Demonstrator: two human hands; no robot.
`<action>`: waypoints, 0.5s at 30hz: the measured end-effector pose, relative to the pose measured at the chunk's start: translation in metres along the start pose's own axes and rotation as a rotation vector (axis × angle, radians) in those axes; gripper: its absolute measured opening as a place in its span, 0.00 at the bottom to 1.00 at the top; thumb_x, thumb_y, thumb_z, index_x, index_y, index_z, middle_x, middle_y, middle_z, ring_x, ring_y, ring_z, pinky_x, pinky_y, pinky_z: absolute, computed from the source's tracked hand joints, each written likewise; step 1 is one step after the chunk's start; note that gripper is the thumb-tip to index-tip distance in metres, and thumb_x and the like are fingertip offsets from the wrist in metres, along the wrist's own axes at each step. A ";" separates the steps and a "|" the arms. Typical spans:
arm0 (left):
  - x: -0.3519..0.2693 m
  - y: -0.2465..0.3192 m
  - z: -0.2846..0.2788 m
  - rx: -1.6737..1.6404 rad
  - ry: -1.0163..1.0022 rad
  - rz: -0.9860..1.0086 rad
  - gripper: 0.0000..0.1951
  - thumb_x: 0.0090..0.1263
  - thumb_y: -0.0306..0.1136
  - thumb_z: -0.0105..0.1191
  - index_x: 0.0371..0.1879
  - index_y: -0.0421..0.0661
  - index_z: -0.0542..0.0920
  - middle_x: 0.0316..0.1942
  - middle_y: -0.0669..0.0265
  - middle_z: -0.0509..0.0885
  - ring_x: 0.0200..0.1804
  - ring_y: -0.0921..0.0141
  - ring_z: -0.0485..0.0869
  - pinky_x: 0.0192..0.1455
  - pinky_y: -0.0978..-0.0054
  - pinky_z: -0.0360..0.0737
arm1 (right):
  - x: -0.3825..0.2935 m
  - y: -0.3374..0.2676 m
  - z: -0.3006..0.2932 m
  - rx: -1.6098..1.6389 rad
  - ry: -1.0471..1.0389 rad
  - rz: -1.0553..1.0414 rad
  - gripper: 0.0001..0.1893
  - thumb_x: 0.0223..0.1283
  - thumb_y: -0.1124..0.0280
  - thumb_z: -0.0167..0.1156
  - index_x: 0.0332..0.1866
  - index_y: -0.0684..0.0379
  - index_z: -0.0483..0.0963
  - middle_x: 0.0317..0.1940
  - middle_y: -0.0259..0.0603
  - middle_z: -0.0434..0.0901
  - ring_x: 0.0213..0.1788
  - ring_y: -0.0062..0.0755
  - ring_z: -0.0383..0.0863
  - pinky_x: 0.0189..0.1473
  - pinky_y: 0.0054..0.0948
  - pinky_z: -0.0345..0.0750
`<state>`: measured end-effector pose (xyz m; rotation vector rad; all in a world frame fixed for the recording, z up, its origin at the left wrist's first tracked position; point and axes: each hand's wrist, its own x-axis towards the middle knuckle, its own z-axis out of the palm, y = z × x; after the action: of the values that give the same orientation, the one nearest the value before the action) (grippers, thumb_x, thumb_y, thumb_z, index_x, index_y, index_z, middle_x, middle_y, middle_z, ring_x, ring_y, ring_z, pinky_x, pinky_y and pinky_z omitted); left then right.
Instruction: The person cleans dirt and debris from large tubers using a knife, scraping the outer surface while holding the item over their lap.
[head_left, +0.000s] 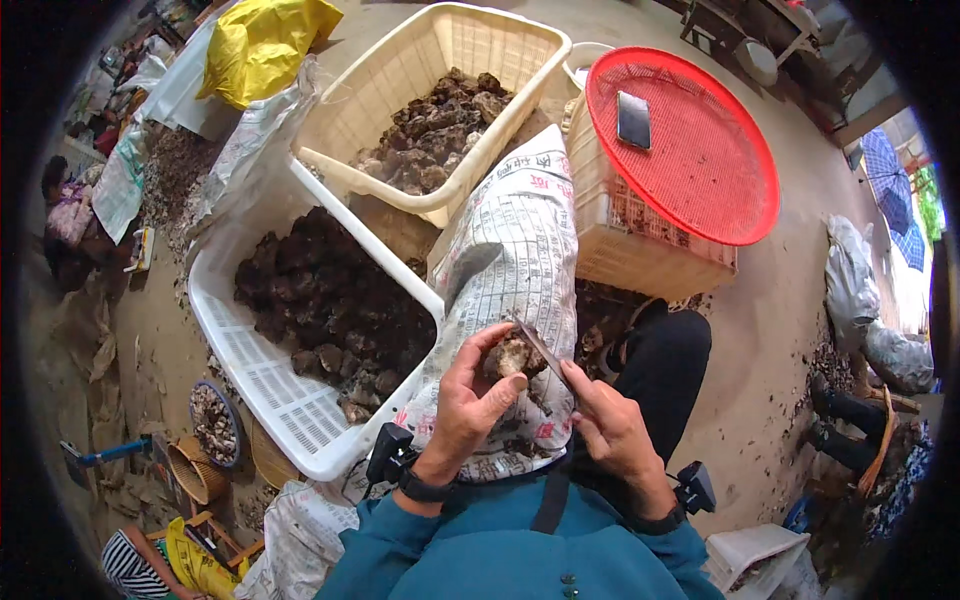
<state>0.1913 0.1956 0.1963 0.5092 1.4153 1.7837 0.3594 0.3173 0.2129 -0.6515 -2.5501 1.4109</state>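
A lumpy brown clump (513, 358) with a pale cut face is held in my left hand (461, 401), fingers behind it and thumb in front. My right hand (616, 421) grips a narrow knife (541, 349), its blade lying against the clump's upper right side. Both hands are above a white printed woven sack (517, 262) spread over my lap, with dark scraps on it. To the left, a white plastic basket (315, 459) holds many dark, dirt-covered clumps (322, 292). What kind of plant or fungus they are, I cannot tell.
A cream plastic basket (450, 201) with similar clumps stands ahead. To its right, a red mesh sieve (705, 161) bearing a phone (634, 120) rests on a cream crate (645, 259). Other people sit at the left and right edges. A wicker basket (196, 471) is lower left.
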 end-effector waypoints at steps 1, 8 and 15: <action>0.000 0.001 0.000 0.054 0.013 0.038 0.29 0.60 0.26 0.64 0.61 0.38 0.70 0.56 0.63 0.75 0.56 0.71 0.75 0.62 0.73 0.71 | -0.001 -0.001 -0.004 -0.003 -0.017 -0.023 0.34 0.53 0.78 0.58 0.69 0.50 0.64 0.35 0.52 0.76 0.39 0.51 0.78 0.41 0.40 0.76; 0.001 0.012 0.001 0.417 0.004 0.173 0.29 0.54 0.21 0.66 0.58 0.40 0.73 0.53 0.59 0.77 0.56 0.67 0.77 0.60 0.73 0.73 | -0.017 -0.003 -0.017 -0.141 -0.104 -0.050 0.33 0.52 0.75 0.61 0.68 0.49 0.66 0.28 0.46 0.73 0.31 0.49 0.76 0.31 0.42 0.73; 0.003 0.012 0.009 0.688 -0.003 0.368 0.31 0.49 0.23 0.69 0.56 0.40 0.74 0.51 0.54 0.77 0.54 0.57 0.78 0.58 0.68 0.74 | -0.031 -0.006 -0.027 -0.276 -0.052 -0.072 0.39 0.42 0.83 0.62 0.67 0.50 0.67 0.25 0.41 0.72 0.26 0.40 0.75 0.28 0.34 0.73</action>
<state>0.1920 0.2022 0.2096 1.1884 2.0298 1.5142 0.3941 0.3216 0.2351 -0.5613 -2.8066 1.0773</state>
